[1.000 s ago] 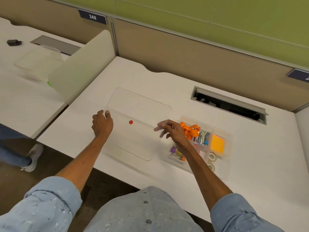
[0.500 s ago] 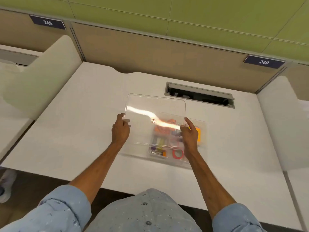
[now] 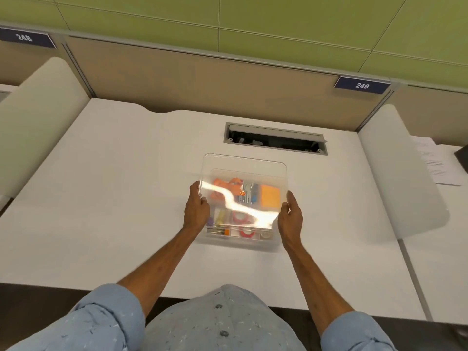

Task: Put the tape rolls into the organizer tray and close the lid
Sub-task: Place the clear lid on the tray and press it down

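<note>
The white tabletop [image 3: 121, 188] carries the clear organizer tray [image 3: 239, 238] near its middle, just this side of an open cable slot [image 3: 274, 139] set into the far edge. Above the tray the transparent lid [image 3: 263, 171] is held by both hands, its far edge reaching past the tray's far wall and its near part tilted enough to throw a bright glare, so it looks not yet seated. The left hand [image 3: 196, 210] has its grip clamped on the lid's left edge, thumb on top and fingers beneath; the right hand [image 3: 291, 217] has its grip clamped on the right edge the same way. Inside the tray, seen through the plastic, lie orange items at the far side and the tape rolls [image 3: 247, 232] along the near row: red ones and a pale one further right. The lid is likely light, thin and a little springy, and its smooth plastic could slip, so holding it at opposite side edges suits it. It probably needs squaring with the tray's corners before being pressed down evenly.
</note>
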{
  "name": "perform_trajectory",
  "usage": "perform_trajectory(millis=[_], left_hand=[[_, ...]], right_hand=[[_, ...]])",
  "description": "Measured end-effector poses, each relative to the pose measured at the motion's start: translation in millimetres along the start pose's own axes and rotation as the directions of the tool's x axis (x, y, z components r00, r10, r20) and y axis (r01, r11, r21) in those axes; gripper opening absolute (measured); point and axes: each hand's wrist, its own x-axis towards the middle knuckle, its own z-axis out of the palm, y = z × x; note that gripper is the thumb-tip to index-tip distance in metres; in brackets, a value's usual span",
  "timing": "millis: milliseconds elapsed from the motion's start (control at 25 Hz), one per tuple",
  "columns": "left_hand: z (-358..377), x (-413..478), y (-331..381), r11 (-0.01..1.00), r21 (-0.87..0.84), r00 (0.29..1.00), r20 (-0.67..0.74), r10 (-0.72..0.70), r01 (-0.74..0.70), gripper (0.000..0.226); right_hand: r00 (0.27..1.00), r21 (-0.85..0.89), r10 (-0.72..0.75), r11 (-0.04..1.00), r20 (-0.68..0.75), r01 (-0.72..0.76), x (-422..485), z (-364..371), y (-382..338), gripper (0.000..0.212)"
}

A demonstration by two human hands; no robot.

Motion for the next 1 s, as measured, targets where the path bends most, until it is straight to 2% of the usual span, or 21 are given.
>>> perform_trajectory(millis=[360,560,720,1000], left_hand=[[31,-13,-1,0.993,0.11,0.998,0.047,-0.04,0.035,0.067],[30,-9,-7,0.994,0.095,0.997,0.049,-0.064,0.059,0.067],[25,-10,-15,0.996,0.032,0.995,0.054,-0.086,0.084,0.076],[26,-17,-25,0.998,-0.025,0.995,0.083,-0.053,0.056,0.06]], right_hand=[[0.998,-0.062,0.055,0.997,0.022,-0.054,1,-12,28,0.047],[0.997,-0.082,0.063,0.995,0.05,-0.059,6,-9,30,0.046],[0.997,-0.108,0.035,0.994,0.074,-0.027,8,-9,32,0.046],[0.995,-0.097,0.046,0.995,0.085,-0.038,12,-14,37,0.046]])
